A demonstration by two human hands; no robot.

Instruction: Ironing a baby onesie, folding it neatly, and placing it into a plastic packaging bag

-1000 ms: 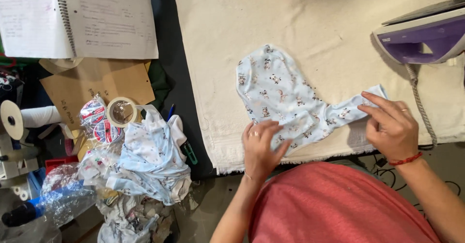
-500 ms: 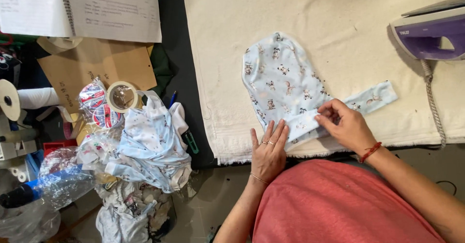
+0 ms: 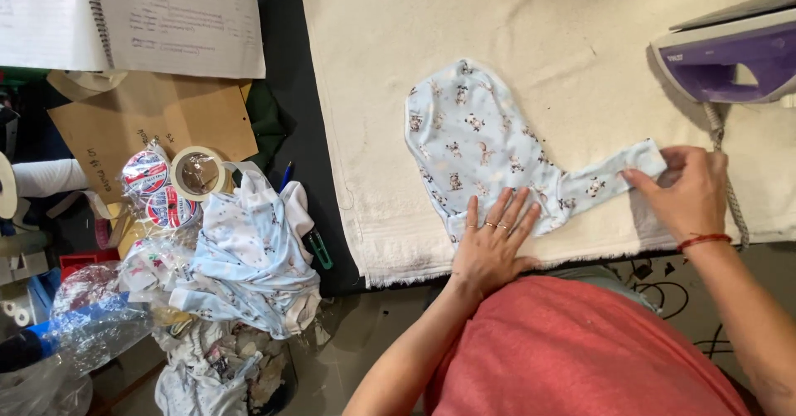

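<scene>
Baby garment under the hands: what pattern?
Pale blue baby garment with small animal prints; head view.

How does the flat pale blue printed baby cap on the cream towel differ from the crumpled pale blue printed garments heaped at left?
The pale blue printed baby cap lies spread flat on the cream towel; the crumpled pale blue garments sit bunched in a heap off the towel. The left hand presses the cap and the right hand pinches its strap end; no hand touches the heap. The cap is one piece, the heap looks like several. Both share light blue printed fabric.
</scene>
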